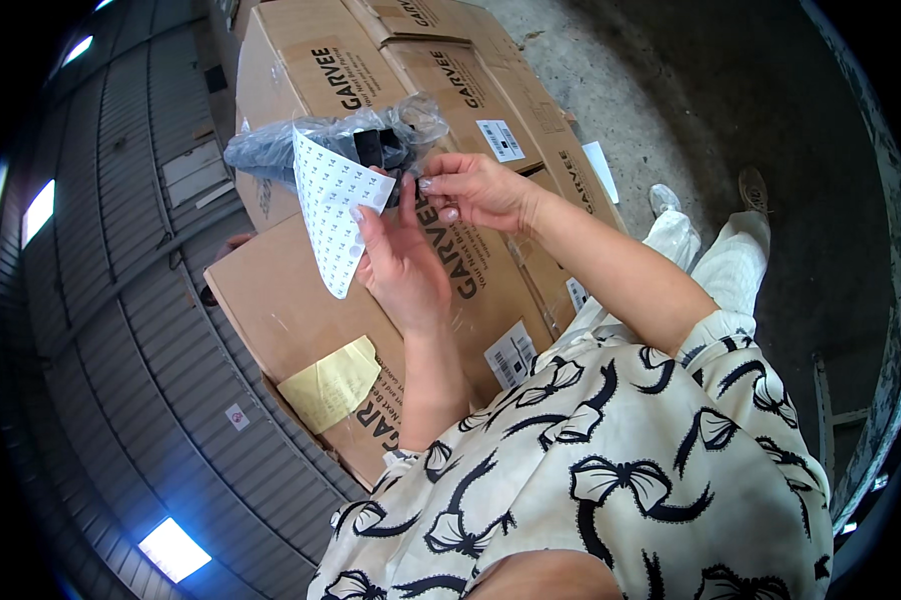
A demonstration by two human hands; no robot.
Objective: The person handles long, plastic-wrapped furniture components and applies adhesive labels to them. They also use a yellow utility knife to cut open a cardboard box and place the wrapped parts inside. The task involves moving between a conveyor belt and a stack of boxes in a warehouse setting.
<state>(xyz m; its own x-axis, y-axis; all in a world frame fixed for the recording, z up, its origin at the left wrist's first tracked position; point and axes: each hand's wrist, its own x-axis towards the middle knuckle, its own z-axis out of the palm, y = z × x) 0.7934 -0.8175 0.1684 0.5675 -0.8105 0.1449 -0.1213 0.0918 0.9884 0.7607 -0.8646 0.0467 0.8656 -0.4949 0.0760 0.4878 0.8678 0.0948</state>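
Note:
My left hand (407, 268) holds a white sheet of small printed stickers (333, 205) between thumb and fingers. The sheet hangs bent, its lower end curling down on the left. My right hand (486, 192) has thumb and forefinger pinched together beside the left fingertips; whatever is in that pinch is too small to make out. Just beyond both hands, a see-through plastic bag (419, 116) with dark contents lies on the cardboard boxes (326, 65). The sheet hides part of the bag. A black piece (376, 148) shows between sheet and bag.
A yellow paper (333, 382) lies on the nearest carton at lower left. White labels (500, 140) are stuck on the cartons. Concrete floor (631, 90) lies to the right, with my legs and shoes over it. A ribbed metal wall (121, 300) stands at left.

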